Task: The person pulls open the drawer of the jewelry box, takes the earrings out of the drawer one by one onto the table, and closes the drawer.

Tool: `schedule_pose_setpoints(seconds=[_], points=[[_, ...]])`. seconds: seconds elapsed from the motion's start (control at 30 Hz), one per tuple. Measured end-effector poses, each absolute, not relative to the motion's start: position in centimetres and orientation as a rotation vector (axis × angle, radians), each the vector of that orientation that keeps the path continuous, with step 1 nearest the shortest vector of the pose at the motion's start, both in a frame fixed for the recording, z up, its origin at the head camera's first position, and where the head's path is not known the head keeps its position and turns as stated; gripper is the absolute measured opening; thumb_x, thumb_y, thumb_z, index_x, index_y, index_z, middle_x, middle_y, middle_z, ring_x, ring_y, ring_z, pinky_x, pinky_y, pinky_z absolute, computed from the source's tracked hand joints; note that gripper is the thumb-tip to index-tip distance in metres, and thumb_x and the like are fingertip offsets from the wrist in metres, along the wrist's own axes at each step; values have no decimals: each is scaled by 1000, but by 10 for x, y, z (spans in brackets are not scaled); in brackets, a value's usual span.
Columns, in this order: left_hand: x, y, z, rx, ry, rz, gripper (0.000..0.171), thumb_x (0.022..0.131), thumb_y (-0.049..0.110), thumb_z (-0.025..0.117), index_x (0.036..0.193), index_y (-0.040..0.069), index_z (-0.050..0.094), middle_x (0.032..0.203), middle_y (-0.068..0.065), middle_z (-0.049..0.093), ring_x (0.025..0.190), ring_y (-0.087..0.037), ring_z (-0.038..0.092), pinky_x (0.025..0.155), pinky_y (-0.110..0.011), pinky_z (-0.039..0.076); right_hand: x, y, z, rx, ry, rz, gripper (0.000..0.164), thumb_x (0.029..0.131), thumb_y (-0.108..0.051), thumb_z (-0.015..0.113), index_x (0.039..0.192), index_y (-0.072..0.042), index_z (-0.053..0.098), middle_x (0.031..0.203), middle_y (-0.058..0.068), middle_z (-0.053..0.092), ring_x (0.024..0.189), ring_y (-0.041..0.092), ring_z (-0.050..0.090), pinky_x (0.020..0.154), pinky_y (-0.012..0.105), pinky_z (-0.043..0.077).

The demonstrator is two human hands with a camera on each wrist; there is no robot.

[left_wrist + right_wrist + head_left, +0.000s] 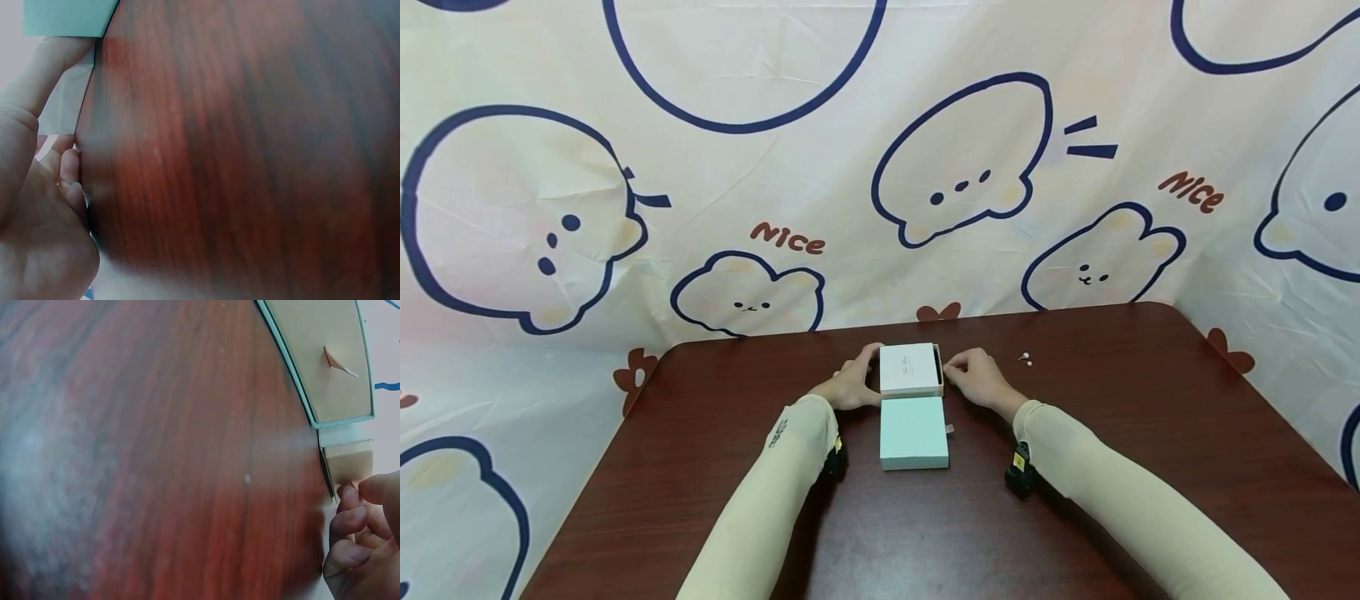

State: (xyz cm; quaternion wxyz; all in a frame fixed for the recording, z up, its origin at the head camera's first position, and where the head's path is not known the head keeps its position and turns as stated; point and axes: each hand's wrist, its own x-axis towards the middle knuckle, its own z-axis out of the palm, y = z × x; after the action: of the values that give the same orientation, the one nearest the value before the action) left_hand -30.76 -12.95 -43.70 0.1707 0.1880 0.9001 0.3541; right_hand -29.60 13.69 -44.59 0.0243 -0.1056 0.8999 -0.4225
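Has on the desk point(917, 537) a rear box point(907, 369) between left hand point(850, 386) and right hand point(982, 380), a front box point(914, 433) just before it, and a tab point(950, 430) at the front box's right side. Shows studs point(1025, 357) right of the right hand, cloth point(842, 183) behind the desk.

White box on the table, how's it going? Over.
Left hand grips white box. Right hand pinches at the end of its slightly open drawer. Mint box close on the near side, apparently not blocking.

Room narrows behind white box point(907, 370); teal box point(913, 433) seemingly blocks front.
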Motion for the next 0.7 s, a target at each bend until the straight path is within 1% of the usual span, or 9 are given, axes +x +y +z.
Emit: schedule_pose_setpoints(seconds=[0.37,0.53,0.7], points=[[-306,-130,-437,542,2550,1013,96,89,25,78,160,21,13,166,-12,20,145,-41,29,115,-64,20,-295,134,-447,-330,2766,-1325,25,103,-16,57,109,-1,77,95,11,73,75,15,59,70,28,47],[-307,-130,-438,531,2547,1008,96,90,25,76,160,22,11,166,-11,18,146,-40,27,116,-63,18,-295,132,-447,-322,2768,-1317,25,103,-16,57,110,-2,77,97,12,73,74,15,58,70,28,47],[-306,-130,-436,538,2552,1012,96,90,26,77,160,21,12,166,-12,20,145,-41,28,115,-64,20,-295,131,-446,-333,2770,-1311,24,103,-15,57,110,-2,77,98,12,73,74,15,57,69,28,46]])
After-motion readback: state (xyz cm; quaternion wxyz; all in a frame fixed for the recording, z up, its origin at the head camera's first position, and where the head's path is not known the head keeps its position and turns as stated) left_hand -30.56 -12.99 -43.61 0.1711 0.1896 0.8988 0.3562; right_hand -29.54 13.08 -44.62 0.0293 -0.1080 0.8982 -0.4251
